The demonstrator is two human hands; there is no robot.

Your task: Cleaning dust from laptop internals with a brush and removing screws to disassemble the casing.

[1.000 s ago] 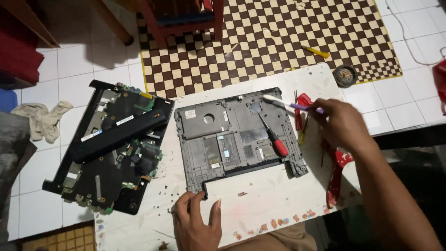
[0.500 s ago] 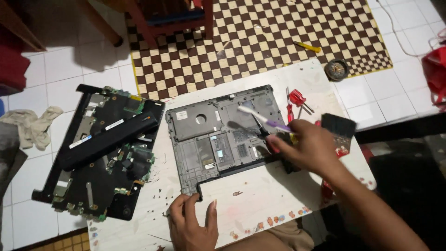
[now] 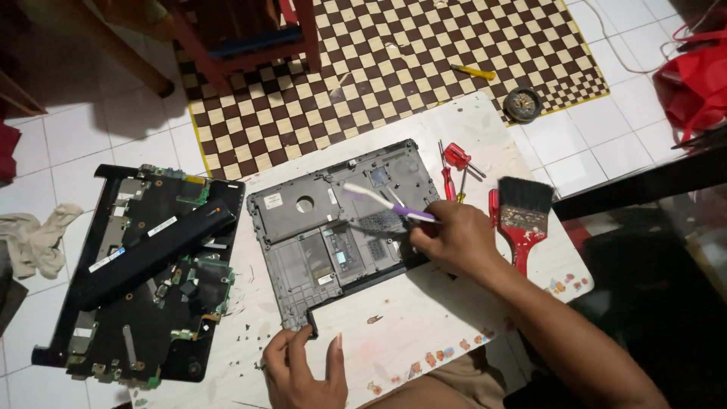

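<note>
Now my right grip point(image 3: 454, 241), clamped on a purple-and-white toothbrush point(image 3: 386, 203), has moved left over the grey laptop base point(image 3: 333, 235); a red paintbrush point(image 3: 524, 216) lies just right. My left grip point(image 3: 303, 371), fingers apart, steadies the base's corner on the white surface point(image 3: 424, 326); checkered mat point(image 3: 379, 68) beyond.

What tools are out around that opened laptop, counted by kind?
Toothbrush, white and purple, in the right hand: 1
Paintbrush, red handle, black bristles: 1
Screwdrivers, red handles: 2, possibly a third thin one beside them
Screwdriver, yellow handle, on the checkered mat: 1
Total: 5 tools
</note>
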